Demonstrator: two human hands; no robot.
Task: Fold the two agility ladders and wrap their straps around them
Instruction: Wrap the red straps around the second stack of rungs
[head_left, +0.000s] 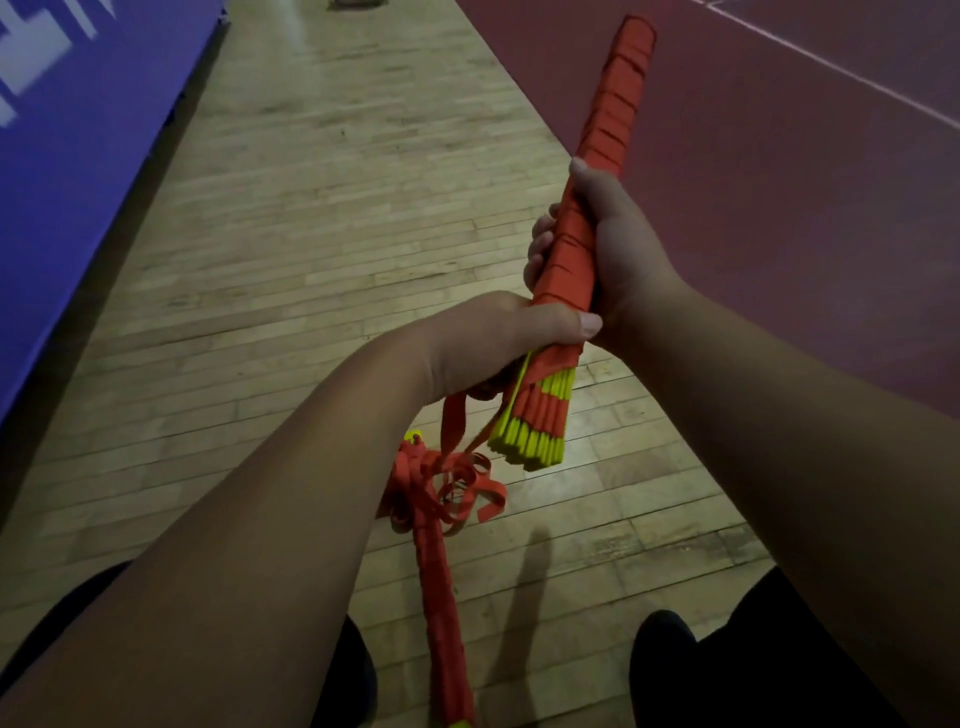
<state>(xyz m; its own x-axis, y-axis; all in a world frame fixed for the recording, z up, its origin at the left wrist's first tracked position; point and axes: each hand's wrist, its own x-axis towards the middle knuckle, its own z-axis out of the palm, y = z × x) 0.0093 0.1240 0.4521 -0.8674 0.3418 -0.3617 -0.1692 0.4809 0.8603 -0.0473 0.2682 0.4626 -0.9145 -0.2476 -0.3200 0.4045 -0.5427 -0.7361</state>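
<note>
A folded agility ladder (613, 104), a bundle of yellow rungs bound in red strap, points up and away from me. My right hand (608, 244) grips its middle. My left hand (498, 338) is closed around the bundle lower down, just above the bare yellow rung ends (535, 441), and pinches the loose red strap (452, 421) that hangs to the floor. A second ladder bundle (436, 582) lies on the wooden floor between my feet, wrapped in red, with loose strap loops (457, 493) piled at its far end.
Pale wooden floorboards (322, 208) run ahead. A blue padded wall (78, 156) lines the left side. A dark red court surface (805, 156) with a white line lies to the right. My dark shoes (660, 670) stand at the bottom.
</note>
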